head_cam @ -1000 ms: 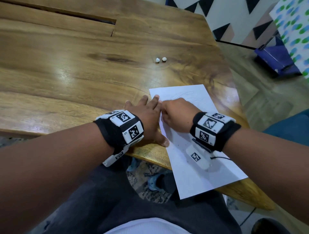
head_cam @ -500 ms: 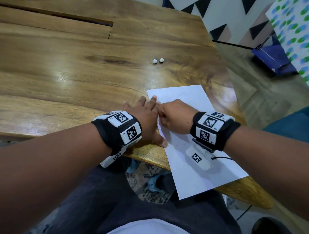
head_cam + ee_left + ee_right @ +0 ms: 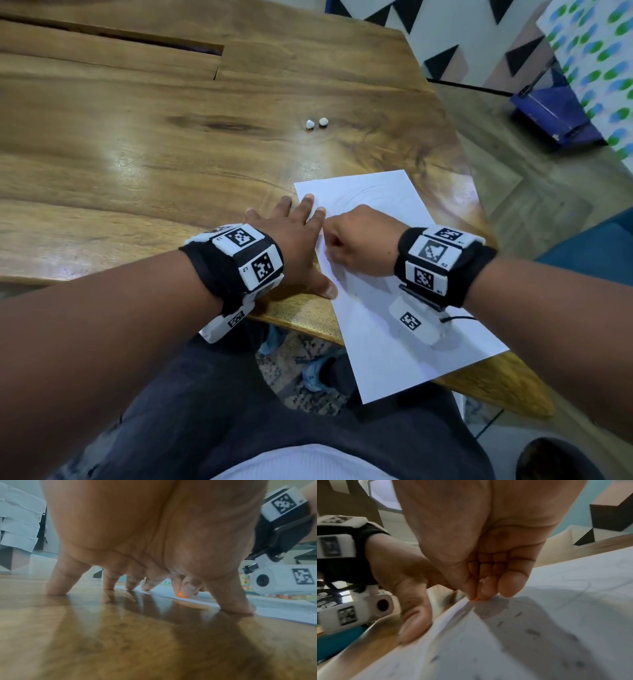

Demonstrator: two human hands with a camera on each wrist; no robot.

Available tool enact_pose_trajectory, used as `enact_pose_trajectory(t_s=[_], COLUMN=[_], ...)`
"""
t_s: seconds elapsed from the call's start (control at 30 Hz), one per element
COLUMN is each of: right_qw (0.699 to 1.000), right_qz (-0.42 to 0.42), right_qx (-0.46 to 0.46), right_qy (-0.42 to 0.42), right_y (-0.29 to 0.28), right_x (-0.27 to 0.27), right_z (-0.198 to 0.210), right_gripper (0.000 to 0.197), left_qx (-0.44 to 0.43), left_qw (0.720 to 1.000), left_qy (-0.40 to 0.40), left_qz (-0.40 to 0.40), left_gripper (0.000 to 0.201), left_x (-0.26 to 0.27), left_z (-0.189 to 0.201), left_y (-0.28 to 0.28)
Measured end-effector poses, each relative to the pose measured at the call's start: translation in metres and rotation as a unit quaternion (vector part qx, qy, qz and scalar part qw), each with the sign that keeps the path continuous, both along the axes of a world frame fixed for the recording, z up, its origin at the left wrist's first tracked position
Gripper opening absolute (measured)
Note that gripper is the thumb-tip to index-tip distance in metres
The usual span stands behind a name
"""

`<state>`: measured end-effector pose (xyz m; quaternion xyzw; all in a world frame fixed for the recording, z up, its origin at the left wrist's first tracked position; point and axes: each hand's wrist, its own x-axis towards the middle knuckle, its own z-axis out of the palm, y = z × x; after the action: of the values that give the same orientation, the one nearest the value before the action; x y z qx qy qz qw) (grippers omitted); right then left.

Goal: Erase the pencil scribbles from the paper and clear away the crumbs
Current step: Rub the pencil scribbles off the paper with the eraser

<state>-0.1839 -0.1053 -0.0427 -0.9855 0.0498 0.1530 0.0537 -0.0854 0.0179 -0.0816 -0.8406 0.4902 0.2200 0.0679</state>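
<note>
The right hand hides nearly all of a small orange eraser.

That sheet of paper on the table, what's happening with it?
A person is rubbing pencil marks off the paper. The left hand lies flat, fingers spread across the sheet's edge and the wooden table. The right hand pinches a small orange eraser against the sheet. Dark crumbs and faint scribbles remain.

No readable words, brands or numbers anywhere. Only black-and-white square code markers on the wristbands just behind each hand, with tiny characters beside them too small to make out. Faint pencil scribbles on the paper beyond the knuckles, spelling nothing.
</note>
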Motion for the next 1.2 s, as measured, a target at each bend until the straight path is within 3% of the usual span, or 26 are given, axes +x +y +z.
enact_pose_trajectory(t_s=[0.2,0.3,0.47,0.7,0.77,0.9,0.97,1.2], right_qw=[0.993,0.995,1.000,0.990,0.993,1.000,0.999,0.990], right_qz=[-0.118,-0.097,0.009,-0.137,-0.115,0.004,0.010,-0.134], right_qx=[-0.016,-0.025,0.004,-0.020,-0.022,0.023,0.040,-0.009], right_qy=[-0.025,-0.020,0.016,-0.024,-0.020,-0.003,0.000,-0.035], right_y=[-0.032,-0.027,-0.004,-0.046,-0.041,-0.008,-0.008,-0.056], right_x=[0.026,0.019,-0.007,0.012,0.009,-0.008,-0.009,0.013], right_z=[-0.003,-0.003,-0.003,-0.006,-0.005,-0.007,-0.008,-0.011], right_gripper=[0.011,0.011,0.010,0.010,0.011,0.007,0.008,0.008], left_qx=[0.010,0.012,0.013,0.023,0.023,0.016,0.015,0.033], left_qw=[1.000,1.000,1.000,1.000,1.000,1.000,1.000,0.999], left_qy=[0.001,0.003,0.012,0.005,0.007,0.017,0.017,0.008], left_qz=[0.001,0.002,0.002,0.006,0.006,0.003,0.002,0.004], left_gripper=[0.139,0.139,0.139,0.139,0.139,0.138,0.136,0.137], left_x=[-0.003,-0.004,-0.003,-0.004,-0.004,-0.003,-0.003,-0.005], left_z=[0.003,0.005,0.005,0.008,0.008,0.005,0.005,0.010], left_y=[-0.001,-0.002,-0.003,-0.003,-0.004,-0.004,-0.004,-0.006])
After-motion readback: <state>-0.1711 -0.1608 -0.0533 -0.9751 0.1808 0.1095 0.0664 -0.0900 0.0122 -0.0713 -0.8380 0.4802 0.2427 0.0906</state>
